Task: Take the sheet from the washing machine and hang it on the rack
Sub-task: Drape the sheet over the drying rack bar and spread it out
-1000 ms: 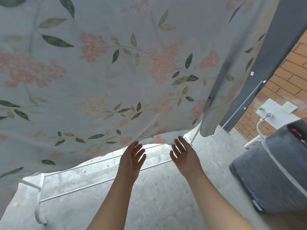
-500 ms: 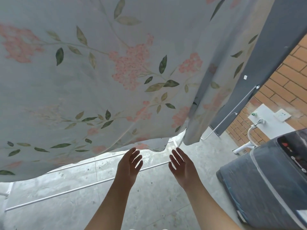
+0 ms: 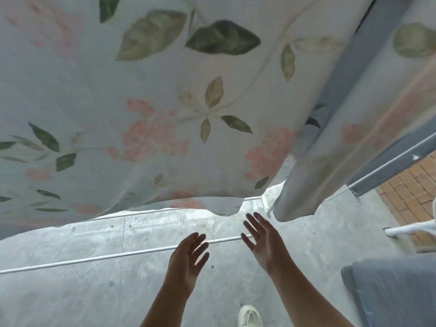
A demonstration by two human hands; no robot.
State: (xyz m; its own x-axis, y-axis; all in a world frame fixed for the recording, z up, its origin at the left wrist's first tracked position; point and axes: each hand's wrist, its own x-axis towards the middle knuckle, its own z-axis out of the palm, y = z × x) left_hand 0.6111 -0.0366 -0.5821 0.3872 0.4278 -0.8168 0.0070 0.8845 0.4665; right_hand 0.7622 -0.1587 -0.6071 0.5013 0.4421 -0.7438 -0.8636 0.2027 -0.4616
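Hanging floral sheet (image 3: 165, 102) on rack (image 3: 94, 257), both hands (image 3: 186, 263) (image 3: 264, 241) open, empty, no legible text

hanging sheet (image 3: 165, 114) walls off everything above; open room beneath its hem, crossed by rack bars (image 3: 94, 257).

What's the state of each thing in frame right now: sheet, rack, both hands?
Pale floral cotton sheet: draped over the rack, hanging spread, lower hem loose above the floor.
White metal drying rack: standing on the concrete floor, lower rails bare.
Left hand: open, fingers spread, below the hem, touching nothing.
Right hand: open, fingers spread, just under the hem, holding nothing.
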